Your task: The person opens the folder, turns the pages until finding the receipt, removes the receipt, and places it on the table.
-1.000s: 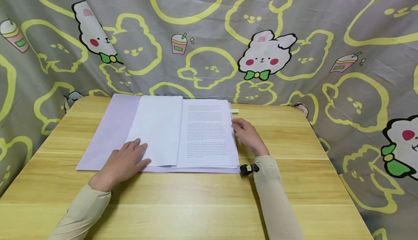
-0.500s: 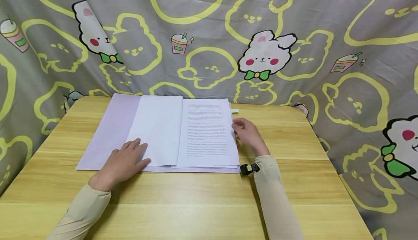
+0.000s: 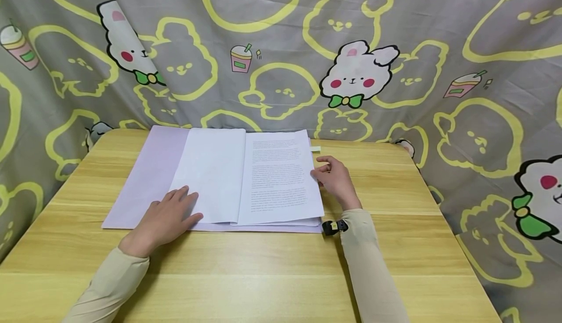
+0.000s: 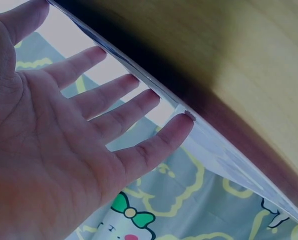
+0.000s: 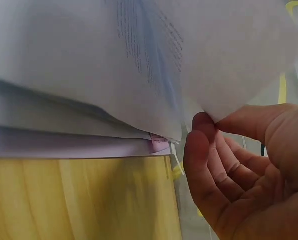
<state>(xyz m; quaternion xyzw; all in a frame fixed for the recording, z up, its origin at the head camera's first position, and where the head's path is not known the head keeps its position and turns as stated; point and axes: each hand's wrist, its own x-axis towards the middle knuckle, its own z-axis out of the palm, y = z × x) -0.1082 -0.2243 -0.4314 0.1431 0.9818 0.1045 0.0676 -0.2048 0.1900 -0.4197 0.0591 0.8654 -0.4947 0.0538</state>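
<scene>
A document folder with a lilac cover [image 3: 151,176] lies spread on the table. Its left side shows a blank white page [image 3: 215,167], its right side a printed page [image 3: 276,181]. My left hand [image 3: 169,218] rests with spread, straight fingers on the blank page and the cover; the left wrist view shows its fingertips against the paper. At the right edge my right hand [image 3: 337,181] pinches the printed page between thumb and fingers. In the right wrist view that page [image 5: 233,55] is raised and bent, apart from the sheets below.
A pale green tab [image 3: 315,149] sticks out past the folder's upper right edge. The wooden table [image 3: 246,274] ends at a grey patterned curtain [image 3: 281,35] behind and on both sides. A black band [image 3: 335,227] sits at the right wrist.
The right hand has shifted slightly and lifted the printed page's right edge; its lower corner now stands off the sheets beneath. My left hand stays where it was.
</scene>
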